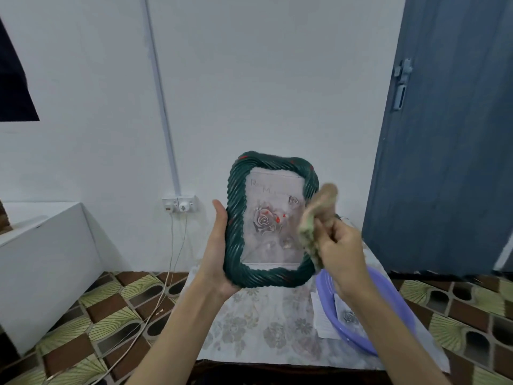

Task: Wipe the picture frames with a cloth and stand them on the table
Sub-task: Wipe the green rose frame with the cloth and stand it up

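Currently the left hand (219,245) grips the picture frame (270,218) by one edge above the desk (249,329); right hand (337,245) pinches the cloth (319,218). Hard wiping could twist it loose.

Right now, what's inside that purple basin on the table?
Inside the purple basin lie white sheets, one printed with a grey rose, like the picture in the green frame. The right hand and its forearm cover the basin's middle, so anything else there is hidden.
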